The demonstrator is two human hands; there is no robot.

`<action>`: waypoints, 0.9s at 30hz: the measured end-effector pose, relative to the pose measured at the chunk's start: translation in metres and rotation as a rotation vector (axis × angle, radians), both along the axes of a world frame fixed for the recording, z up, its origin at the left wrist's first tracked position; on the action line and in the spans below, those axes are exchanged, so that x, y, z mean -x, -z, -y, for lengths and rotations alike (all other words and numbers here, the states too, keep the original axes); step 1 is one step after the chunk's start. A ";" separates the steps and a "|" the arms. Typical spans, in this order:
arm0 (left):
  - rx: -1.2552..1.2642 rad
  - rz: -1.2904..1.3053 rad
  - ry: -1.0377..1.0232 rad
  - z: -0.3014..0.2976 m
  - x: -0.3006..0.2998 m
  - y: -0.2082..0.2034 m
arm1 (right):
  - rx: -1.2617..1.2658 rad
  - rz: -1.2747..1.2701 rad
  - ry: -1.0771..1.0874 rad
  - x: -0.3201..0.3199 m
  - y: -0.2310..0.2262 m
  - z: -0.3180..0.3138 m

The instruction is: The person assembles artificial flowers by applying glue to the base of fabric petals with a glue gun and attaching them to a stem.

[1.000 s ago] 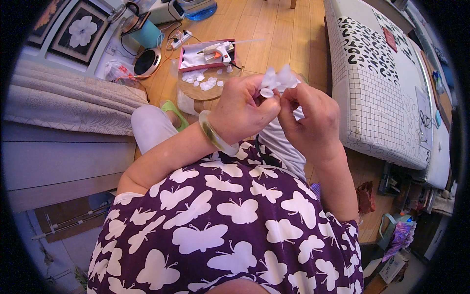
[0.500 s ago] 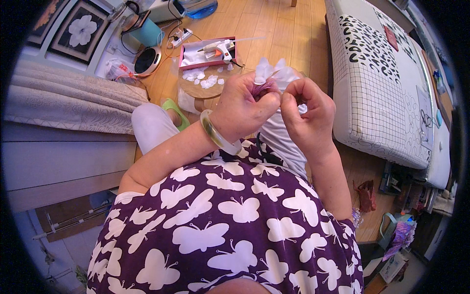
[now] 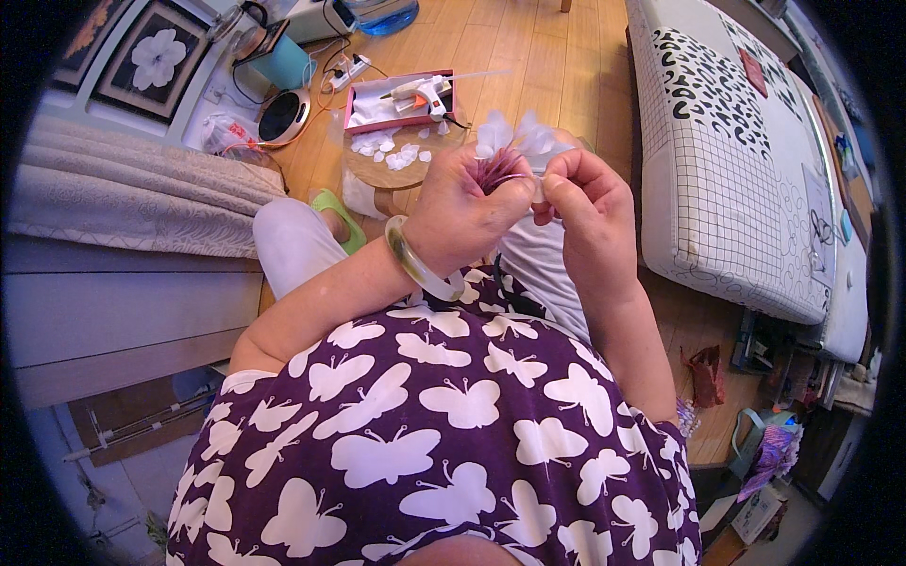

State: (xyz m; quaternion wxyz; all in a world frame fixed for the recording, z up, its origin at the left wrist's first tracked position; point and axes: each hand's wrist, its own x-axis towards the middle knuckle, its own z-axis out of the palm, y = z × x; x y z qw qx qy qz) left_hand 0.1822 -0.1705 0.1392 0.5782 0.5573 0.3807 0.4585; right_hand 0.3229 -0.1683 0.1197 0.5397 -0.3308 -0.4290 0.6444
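My left hand [image 3: 460, 209] is closed around an artificial flower with white petals [image 3: 524, 137] fanning out beyond the fingers. Purple threadlike strands [image 3: 493, 171] show in the hollow of that hand. Beside it, touching the flower's near edge, my right hand [image 3: 596, 209] is closed in a pinch, thumb against forefinger. A small pale piece, seemingly a petal, shows between the two hands, mostly hidden by the fingertips. A light bangle [image 3: 425, 264] circles my left wrist.
Ahead, loose white petals [image 3: 404, 158] lie on a round wooden stool [image 3: 382, 175]. A pink-edged box [image 3: 366, 110] there holds a glue gun [image 3: 422, 94]. To the right stands a bed [image 3: 722, 189] with a patterned cover. A power strip [image 3: 349, 72] and cables lie farther left.
My left hand has tilted so the petals and purple strands face up more. My right hand has moved slightly left, its fingertips now at the flower's edge.
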 end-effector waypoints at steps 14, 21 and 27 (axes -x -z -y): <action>0.076 -0.021 -0.042 0.000 -0.004 -0.001 | -0.271 0.418 0.141 -0.016 -0.007 0.002; 0.005 -0.169 0.001 -0.004 0.001 0.001 | -0.394 0.465 0.204 -0.012 -0.007 0.001; -0.044 -0.182 -0.005 -0.004 0.005 0.000 | -0.542 0.624 0.149 -0.018 -0.016 0.003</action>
